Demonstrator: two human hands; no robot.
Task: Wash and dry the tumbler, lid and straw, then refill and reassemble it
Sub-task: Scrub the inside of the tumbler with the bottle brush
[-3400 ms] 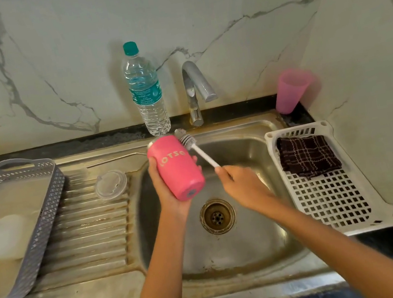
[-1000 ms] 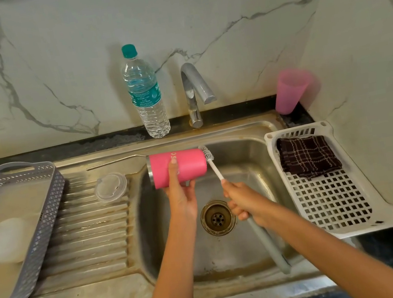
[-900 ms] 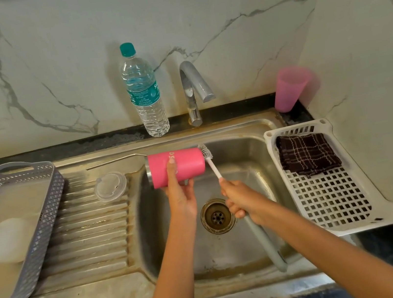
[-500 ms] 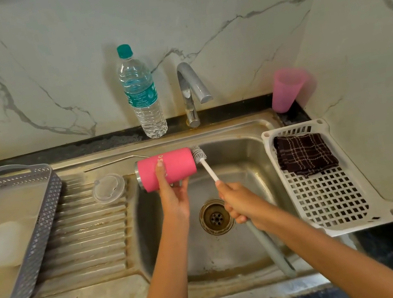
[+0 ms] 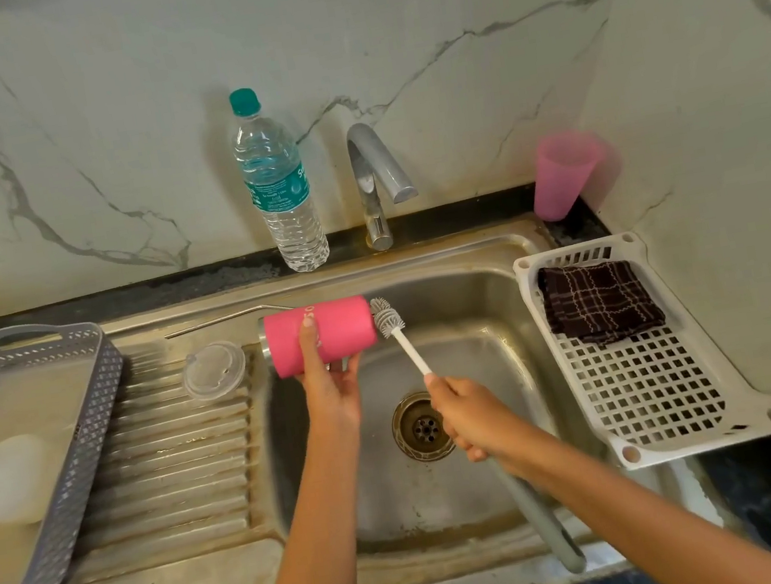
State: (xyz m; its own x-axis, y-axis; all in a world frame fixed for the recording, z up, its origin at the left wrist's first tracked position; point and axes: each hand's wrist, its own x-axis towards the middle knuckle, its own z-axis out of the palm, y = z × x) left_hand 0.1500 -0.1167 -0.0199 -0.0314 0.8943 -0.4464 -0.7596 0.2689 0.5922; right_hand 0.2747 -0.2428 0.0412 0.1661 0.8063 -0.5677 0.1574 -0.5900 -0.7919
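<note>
My left hand (image 5: 330, 386) grips the pink tumbler (image 5: 339, 332), held sideways over the left part of the steel sink (image 5: 477, 307), mouth to the left and base to the right. My right hand (image 5: 474, 416) holds a bottle brush (image 5: 397, 332) by its handle; the bristle head touches the tumbler's base. The clear lid (image 5: 214, 369) lies on the ribbed drainboard (image 5: 167, 457). A metal straw (image 5: 221, 318) lies along the sink's back rim.
A water bottle (image 5: 278, 182) and the tap (image 5: 375, 177) stand behind the sink. A pink cup (image 5: 562, 175) sits at the back right. A white rack (image 5: 650, 381) holds a dark checked cloth (image 5: 597, 303). A grey basket (image 5: 44, 446) stands at the left.
The tumbler went from tilted upright with the brush at its mouth to lying sideways with the brush at its base. In the last second both hands barely shifted.
</note>
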